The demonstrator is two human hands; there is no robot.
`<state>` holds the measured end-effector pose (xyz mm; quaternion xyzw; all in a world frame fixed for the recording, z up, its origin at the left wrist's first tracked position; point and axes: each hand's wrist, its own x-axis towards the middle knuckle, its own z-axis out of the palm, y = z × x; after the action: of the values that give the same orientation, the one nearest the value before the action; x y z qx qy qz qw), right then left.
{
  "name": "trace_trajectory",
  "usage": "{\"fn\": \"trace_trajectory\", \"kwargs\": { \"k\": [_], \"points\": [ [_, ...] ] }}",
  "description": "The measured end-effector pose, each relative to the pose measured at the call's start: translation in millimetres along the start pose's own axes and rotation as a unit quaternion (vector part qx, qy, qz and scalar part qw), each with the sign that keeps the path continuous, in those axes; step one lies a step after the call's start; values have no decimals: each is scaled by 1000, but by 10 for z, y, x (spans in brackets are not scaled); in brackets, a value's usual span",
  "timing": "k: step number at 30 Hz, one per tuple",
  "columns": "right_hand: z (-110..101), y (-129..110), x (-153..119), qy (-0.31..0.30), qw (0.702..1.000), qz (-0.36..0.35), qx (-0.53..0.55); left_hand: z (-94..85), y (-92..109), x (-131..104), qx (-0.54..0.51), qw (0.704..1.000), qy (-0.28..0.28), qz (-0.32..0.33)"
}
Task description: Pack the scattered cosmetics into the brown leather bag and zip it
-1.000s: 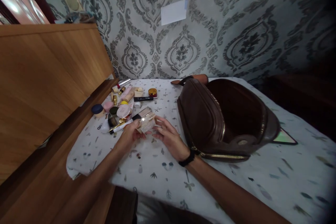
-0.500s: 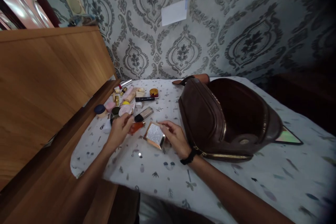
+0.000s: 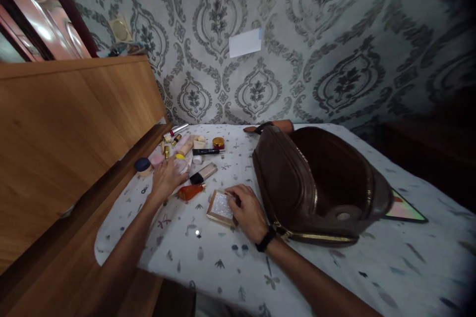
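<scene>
In the head view, my right hand [image 3: 248,213] grips the right edge of a square gold-rimmed compact [image 3: 222,206] with a silver glitter top, low over the cloth. My left hand [image 3: 166,178] is over the makeup at the left, its fingers apart and reaching across a pale round jar [image 3: 181,165]. It covers part of the makeup there. Just right of that hand lie an orange-red bottle [image 3: 191,191] and a black-capped clear bottle [image 3: 203,173]. A round container with a navy lid [image 3: 143,165] stands left of it.
A large brown bag [image 3: 286,178] lies unzipped at the right, a flat shiny panel [image 3: 405,206] behind it. Farther back are a black tube [image 3: 206,151], a gold-lidded jar [image 3: 218,143] and several small cosmetics. A wooden panel [image 3: 82,104] borders the left side.
My left hand has moved forward and left onto the makeup, away from the orange-red bottle. My right hand keeps the compact, which now sits flatter. The view has tilted up slightly.
</scene>
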<state>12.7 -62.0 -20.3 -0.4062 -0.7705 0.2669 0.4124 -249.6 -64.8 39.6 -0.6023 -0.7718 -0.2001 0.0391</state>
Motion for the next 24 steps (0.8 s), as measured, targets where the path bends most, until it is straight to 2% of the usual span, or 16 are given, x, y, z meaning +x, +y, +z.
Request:
{"fn": "trace_trajectory", "kwargs": {
  "k": [2, 3, 4, 5, 7, 9, 11, 12, 13, 15, 20, 22, 24],
  "points": [
    [-17, -27, -6, 25, 999, -24, 22, -21, 8, -29, -119, 993, 9, -13],
    [-28, -51, -10, 34, 998, -40, 36, -27, 25, -60, -205, 979, 2, -23],
    [-41, -79, -15, 39, 996, -58, 49, -28, 54, -102, -302, 952, -13, -36],
    [-53, -109, -21, 40, 995, -75, 60, -22, 96, -153, -404, 913, -35, -50],
    [-70, -160, -31, 34, 991, -106, 70, 1, 212, -273, -581, 805, -92, -72],
    [-73, -184, -35, 30, 990, -123, 65, 25, 343, -388, -689, 703, -147, -93],
    [-62, -176, -33, 18, 992, -122, 41, 28, 453, -472, -740, 631, -200, -117],
    [-54, -165, -32, 5, 993, -112, 20, 18, 490, -497, -751, 610, -216, -128],
    [-47, -153, -31, -12, 995, -98, -5, 3, 513, -513, -756, 599, -224, -136],
    [-39, -138, -34, -55, 995, -62, -63, -38, 515, -523, -752, 604, -221, -145],
    [-53, -193, -61, -152, 974, -31, -165, -95, 352, -588, -692, 671, -214, -159],
    [-52, -214, -73, -169, 967, -39, -188, -84, 287, -659, -678, 684, -214, -164],
    [-36, -212, -86, -166, 965, -49, -199, -64, 253, -732, -676, 684, -215, -171]
  ]
}}
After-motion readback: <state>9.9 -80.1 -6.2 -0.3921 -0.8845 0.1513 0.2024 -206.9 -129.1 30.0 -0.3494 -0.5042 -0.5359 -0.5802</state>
